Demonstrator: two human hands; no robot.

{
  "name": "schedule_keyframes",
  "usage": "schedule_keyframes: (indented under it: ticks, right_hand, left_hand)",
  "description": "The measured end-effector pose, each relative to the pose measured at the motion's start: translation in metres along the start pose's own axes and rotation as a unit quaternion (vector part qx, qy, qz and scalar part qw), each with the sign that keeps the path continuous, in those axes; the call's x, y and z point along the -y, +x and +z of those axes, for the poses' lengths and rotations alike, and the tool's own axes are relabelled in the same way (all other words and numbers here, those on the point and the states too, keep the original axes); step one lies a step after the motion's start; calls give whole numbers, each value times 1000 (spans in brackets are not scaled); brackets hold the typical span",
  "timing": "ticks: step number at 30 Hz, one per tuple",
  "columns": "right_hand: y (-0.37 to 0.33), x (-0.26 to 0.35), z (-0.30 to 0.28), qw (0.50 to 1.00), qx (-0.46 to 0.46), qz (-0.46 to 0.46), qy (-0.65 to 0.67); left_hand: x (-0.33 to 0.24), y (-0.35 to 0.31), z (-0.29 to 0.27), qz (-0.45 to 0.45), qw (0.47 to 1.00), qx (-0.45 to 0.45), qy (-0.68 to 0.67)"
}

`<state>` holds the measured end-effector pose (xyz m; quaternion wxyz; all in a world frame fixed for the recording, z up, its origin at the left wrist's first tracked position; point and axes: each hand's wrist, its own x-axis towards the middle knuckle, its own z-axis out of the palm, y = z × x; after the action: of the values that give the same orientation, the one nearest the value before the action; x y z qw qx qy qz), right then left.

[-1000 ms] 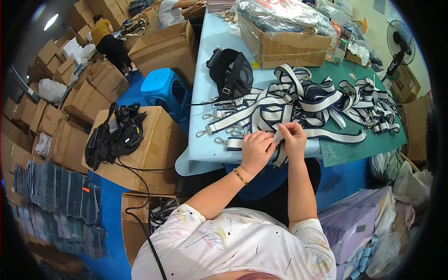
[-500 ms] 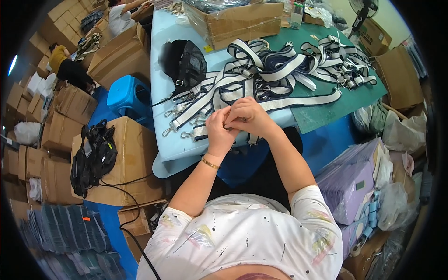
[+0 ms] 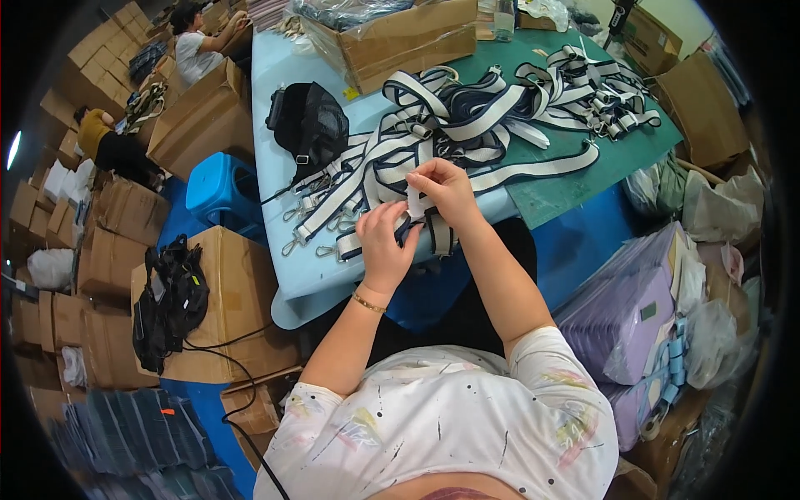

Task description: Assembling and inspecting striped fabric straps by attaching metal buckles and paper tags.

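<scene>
Near the front edge of the table, my right hand (image 3: pixel 445 192) pinches a small white strip (image 3: pixel 414 202) between thumb and fingertips. My left hand (image 3: pixel 385 247) is just left of and below it, with its fingers and thumb closed round part of a dark-edged strap; the fingers partly hide the grip. White webbing straps with navy edges (image 3: pixel 492 125) lie heaped beyond both hands. Metal snap hooks (image 3: pixel 290 247) lie at strap ends to the left. A strap piece (image 3: pixel 440 233) hangs over the table edge beside my right wrist.
A black mesh cap-like item (image 3: pixel 308 125) lies on the pale blue tabletop (image 3: pixel 275 200). Behind the straps stands an open carton (image 3: pixel 400 46). A blue stool (image 3: pixel 218 187) and a carton with black straps (image 3: pixel 233 292) stand left; wrapped purple stacks (image 3: pixel 621 308) stand right. Two people work far left.
My hands, close together before, have moved apart. A white strip now shows in my right fingers, which have risen slightly. The whole view has shifted a little.
</scene>
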<state>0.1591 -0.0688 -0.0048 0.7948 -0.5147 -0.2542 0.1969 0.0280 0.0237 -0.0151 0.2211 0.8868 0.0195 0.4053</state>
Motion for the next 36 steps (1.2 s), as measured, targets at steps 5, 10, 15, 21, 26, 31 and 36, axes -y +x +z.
schedule_keyframes:
  ticks: [5,10,15,21,26,31,36]
  right_hand:
    - [1,-1,0,1000,7,5,-12]
    - [3,-5,2,999,-35,-8,-39]
    - [4,-1,1,999,20,-4,-34]
    - [0,1,-4,977,140,-90,-132]
    - [-2,8,7,958,176,-144,-176]
    - [-1,-2,6,992,46,-59,-99]
    - [-5,3,-4,997,39,-52,-43]
  left_hand:
    - [-1,-2,-1,45,998,-15,35]
    - [-1,-2,-7,88,992,31,80]
    - [-2,5,-10,-90,988,34,-124]
    - [2,31,-1,-231,945,79,-218]
    - [3,30,-1,-165,966,83,-183]
    - [8,25,-6,-172,946,105,-256]
    - [6,30,-42,-35,968,228,-100]
